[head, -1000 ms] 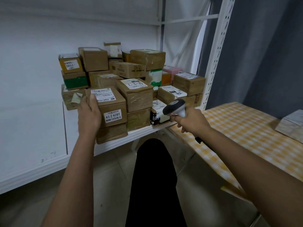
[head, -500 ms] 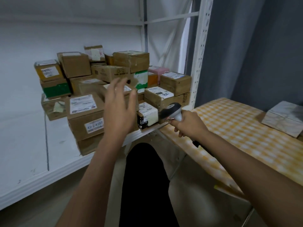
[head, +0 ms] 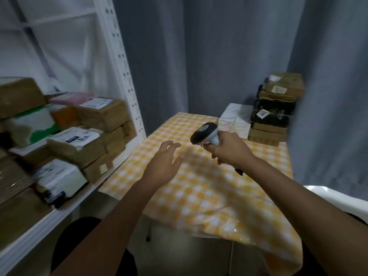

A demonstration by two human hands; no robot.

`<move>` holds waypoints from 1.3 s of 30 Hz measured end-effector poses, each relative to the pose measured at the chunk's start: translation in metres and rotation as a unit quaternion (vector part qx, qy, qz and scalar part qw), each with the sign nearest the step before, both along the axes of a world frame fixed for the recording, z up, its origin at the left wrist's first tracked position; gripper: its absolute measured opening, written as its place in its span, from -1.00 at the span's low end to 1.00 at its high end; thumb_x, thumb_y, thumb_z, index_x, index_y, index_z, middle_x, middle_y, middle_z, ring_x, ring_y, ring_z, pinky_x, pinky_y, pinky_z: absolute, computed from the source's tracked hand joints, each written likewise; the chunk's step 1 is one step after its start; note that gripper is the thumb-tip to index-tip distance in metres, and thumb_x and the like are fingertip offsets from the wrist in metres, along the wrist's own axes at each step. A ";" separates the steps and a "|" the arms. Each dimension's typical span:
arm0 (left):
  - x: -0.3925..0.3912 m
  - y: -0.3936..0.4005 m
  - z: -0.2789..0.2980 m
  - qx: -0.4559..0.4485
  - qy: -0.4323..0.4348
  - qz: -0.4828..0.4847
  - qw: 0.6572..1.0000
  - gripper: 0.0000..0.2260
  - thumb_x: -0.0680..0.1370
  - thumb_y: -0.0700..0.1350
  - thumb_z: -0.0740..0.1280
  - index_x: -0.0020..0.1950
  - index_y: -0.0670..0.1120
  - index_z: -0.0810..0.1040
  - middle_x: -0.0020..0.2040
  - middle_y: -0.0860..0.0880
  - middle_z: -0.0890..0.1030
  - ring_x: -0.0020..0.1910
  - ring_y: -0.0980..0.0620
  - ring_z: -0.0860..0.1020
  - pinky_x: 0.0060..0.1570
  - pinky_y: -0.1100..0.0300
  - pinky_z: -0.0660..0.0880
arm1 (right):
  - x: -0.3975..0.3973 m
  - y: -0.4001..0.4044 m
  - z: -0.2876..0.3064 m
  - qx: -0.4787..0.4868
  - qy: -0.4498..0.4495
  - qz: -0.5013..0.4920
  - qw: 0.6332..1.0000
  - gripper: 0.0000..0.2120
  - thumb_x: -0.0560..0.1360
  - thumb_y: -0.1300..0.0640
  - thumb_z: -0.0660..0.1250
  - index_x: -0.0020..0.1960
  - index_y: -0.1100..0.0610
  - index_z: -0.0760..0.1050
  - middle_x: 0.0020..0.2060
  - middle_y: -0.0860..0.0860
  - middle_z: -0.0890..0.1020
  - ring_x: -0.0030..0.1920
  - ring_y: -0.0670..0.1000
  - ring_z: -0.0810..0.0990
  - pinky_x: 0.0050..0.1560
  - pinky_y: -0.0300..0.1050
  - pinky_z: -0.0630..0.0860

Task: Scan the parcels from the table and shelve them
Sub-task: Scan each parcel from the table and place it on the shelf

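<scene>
Checked bench (head: 199, 196) between shelf (head: 65, 208) and grey curtain (head: 219, 56); left hand (head: 162, 165) spread, empty; right hand (head: 229, 150) grips scanner (head: 204, 133).

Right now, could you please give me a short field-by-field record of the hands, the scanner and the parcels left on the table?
left hand: empty, fingers spread, above the table
right hand: grips the scanner
scanner: held above the table, head pointing left
white parcel: at the table's far end
parcel stack: far right corner, brown boxes with a black box between them
shelf: left of the table, crowded with parcels
</scene>
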State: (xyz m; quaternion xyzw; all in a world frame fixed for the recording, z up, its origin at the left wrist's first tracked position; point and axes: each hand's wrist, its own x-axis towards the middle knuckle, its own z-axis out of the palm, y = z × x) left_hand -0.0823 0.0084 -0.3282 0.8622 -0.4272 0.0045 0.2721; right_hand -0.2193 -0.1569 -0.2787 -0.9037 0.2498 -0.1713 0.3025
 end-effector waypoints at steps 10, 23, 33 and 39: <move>0.026 -0.162 -0.017 0.049 0.014 -0.092 0.994 -0.56 0.67 0.02 0.26 0.54 -0.06 0.36 0.57 -0.07 0.21 0.46 -0.10 0.37 0.40 0.07 0.34 | -0.016 -0.115 -0.038 0.082 -0.021 -0.108 0.991 -0.81 0.53 0.02 0.36 0.01 0.13 0.60 -0.31 0.02 0.71 -0.43 0.01 0.68 -0.24 -0.03 0.65; 0.057 -0.317 -0.020 0.090 -0.033 -0.064 0.993 -0.28 0.49 0.30 0.39 0.56 0.08 0.27 0.64 -0.05 -0.04 0.62 -0.20 -0.07 0.54 -0.24 -0.11 | -0.015 -0.178 -0.062 0.137 -0.018 -0.153 0.978 -0.74 0.55 -0.02 0.38 -0.18 0.16 0.61 -0.35 0.02 0.71 -0.44 0.02 0.67 -0.16 0.02 0.66; 0.057 -0.342 -0.027 0.135 -0.056 -0.048 0.988 -0.07 0.35 0.57 0.26 0.49 -0.05 0.22 0.64 -0.09 -0.04 0.55 -0.33 0.09 0.43 -0.42 0.10 | -0.031 -0.186 -0.065 0.146 0.022 -0.182 0.972 -0.73 0.54 -0.04 0.36 -0.18 0.15 0.60 -0.36 0.04 0.71 -0.41 0.06 0.69 -0.12 0.06 0.67; 0.063 -0.348 -0.018 0.186 -0.096 -0.058 0.976 -0.03 0.36 0.58 0.21 0.53 -0.06 0.18 0.64 -0.11 -0.02 0.57 -0.32 0.07 0.44 -0.44 0.06 | -0.042 -0.194 -0.061 0.157 0.002 -0.214 0.964 -0.74 0.55 -0.03 0.37 -0.17 0.15 0.61 -0.39 0.01 0.70 -0.40 0.06 0.69 -0.13 0.01 0.67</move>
